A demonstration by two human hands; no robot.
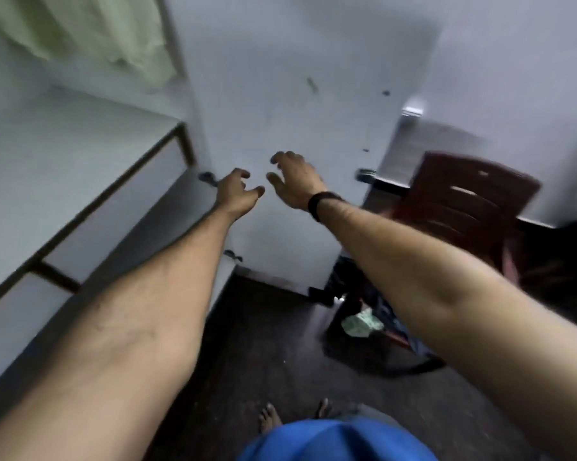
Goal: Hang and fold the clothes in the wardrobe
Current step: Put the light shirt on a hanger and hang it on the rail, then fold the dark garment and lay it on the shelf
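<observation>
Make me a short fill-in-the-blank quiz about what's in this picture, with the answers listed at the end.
1. Both hands reach toward the white door holding ____.
2. The dark band sits on the ____ wrist.
3. The chair at the right is dark ____.
4. The cloth hanging at the upper left is pale ____.

Missing words: nothing; right; red; green

Dim cool light, motion blur, wide-angle edge distortion

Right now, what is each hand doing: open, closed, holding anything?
Left hand: open, fingers loosely curled, holding nothing.
Right hand: open, fingers spread, holding nothing.
</observation>
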